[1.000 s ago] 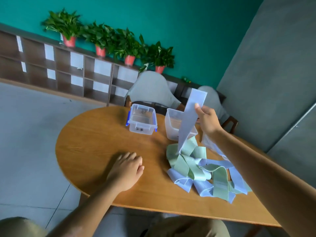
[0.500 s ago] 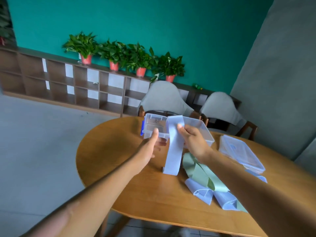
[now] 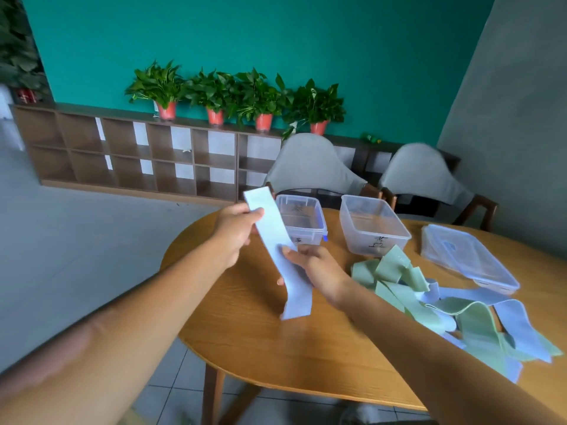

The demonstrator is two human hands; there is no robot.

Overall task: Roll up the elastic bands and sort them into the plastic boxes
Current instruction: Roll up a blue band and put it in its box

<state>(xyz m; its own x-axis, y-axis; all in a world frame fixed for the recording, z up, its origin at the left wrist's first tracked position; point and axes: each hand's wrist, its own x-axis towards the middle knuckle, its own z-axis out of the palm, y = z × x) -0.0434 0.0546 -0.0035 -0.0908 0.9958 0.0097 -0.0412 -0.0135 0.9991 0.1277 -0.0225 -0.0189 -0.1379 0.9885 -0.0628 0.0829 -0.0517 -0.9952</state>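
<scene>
Above a round wooden table (image 3: 245,342), the left hand (image 3: 234,230) pinches the upper part of a pale blue elastic band (image 3: 276,250) while the right hand (image 3: 316,271) grips its middle. Two open plastic boxes (image 3: 374,230) stand just behind; green and blue bands (image 3: 429,302) lie heaped to the right.

The desk (image 3: 260,338) runs off the right and bottom picture edges, the handwritten labels on the two boxes (image 3: 375,228) are too small to read, and the near forearms are blurred.
</scene>
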